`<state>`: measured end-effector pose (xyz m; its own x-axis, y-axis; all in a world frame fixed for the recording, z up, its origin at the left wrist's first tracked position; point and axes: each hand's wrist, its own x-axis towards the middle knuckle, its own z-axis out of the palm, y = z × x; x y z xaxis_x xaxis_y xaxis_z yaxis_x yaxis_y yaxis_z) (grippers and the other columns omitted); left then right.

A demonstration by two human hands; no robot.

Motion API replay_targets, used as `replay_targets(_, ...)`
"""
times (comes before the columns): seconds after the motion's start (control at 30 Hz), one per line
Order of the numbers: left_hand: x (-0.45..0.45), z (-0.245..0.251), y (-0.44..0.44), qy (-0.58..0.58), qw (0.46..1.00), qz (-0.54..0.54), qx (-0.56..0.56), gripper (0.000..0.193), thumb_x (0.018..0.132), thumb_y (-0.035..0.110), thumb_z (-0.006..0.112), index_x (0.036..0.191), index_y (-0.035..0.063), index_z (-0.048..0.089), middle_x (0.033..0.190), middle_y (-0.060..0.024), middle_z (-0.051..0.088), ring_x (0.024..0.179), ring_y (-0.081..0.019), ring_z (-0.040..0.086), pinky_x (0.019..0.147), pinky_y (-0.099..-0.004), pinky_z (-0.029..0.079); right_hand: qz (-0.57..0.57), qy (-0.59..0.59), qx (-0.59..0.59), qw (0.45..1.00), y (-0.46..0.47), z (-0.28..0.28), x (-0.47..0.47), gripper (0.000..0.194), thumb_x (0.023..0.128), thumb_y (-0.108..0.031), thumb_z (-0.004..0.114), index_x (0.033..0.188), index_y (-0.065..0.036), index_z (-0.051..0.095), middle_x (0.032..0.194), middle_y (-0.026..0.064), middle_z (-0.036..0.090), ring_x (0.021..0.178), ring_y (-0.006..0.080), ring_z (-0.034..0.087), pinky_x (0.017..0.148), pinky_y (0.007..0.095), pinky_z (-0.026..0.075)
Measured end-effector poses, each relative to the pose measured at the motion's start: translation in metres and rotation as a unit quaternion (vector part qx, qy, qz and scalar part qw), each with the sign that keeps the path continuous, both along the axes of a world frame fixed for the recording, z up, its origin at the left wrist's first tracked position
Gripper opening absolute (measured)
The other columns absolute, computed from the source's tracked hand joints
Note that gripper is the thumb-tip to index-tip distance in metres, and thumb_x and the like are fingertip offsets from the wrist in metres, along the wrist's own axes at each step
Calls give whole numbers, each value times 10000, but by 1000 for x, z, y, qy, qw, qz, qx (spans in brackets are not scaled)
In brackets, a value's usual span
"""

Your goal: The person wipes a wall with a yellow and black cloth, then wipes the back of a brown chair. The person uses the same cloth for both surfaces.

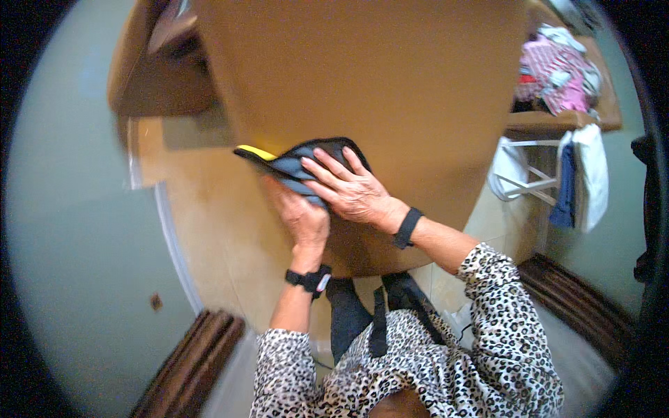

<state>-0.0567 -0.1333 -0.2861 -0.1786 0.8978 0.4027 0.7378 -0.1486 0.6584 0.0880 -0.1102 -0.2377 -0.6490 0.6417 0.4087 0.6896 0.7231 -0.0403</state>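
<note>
Over the near part of a brown table, both hands are on a folded cloth [295, 166]. One face of the cloth is grey-blue, another bright yellow, and the edging is black. My left hand [302, 217] grips its near side from below, and those fingers are partly hidden behind it. My right hand [359, 196] rests on the grey face with its fingers spread; its thumb is out of sight. At the upper left of the cloth, a corner sticks out with a yellow strip showing.
The brown tabletop [366, 78] stretches away in front. A brown chair [167, 89] stands to the left. On the right, a pile of clothes [562, 73] lies on a brown surface, above a white rack [533, 183] with cloths hanging. Dark brown folded curtains or panels [193, 360] flank me.
</note>
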Motion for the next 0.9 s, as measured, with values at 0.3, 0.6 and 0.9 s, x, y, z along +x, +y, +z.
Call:
replay_targets(0.3, 44, 60, 85, 332, 940, -45, 66, 615, 891, 353, 437, 1423, 117, 237, 1503, -195, 97, 1373, -426, 58, 1082, -550, 98, -194, 158, 38, 968, 43, 5, 41, 497, 744, -310, 608, 1204, -132, 545, 1464, 129, 285, 1385, 331, 163, 1072, 578, 99)
replay_targets(0.6, 127, 43, 86, 297, 917, -261, 43, 598, 762, 239, 539, 1348, 175, 438, 1511, -102, 171, 1397, -357, 50, 1087, -556, 37, -404, 240, 15, 882, 6, -70, 89, 591, 822, -215, 525, 1374, -101, 348, 1488, 192, 175, 1372, 414, 118, 1057, 600, 154)
replay_targets(0.9, 131, 15, 10, 365, 831, -420, -2, 597, 739, 258, 551, 1318, 142, 468, 1479, -52, 279, 1391, -279, 158, 1100, -520, 5, -514, 361, -118, 769, -93, -128, 68, 719, 829, -243, 542, 1421, -23, 196, 1484, 234, 117, 1371, 403, 112, 1109, 479, 129)
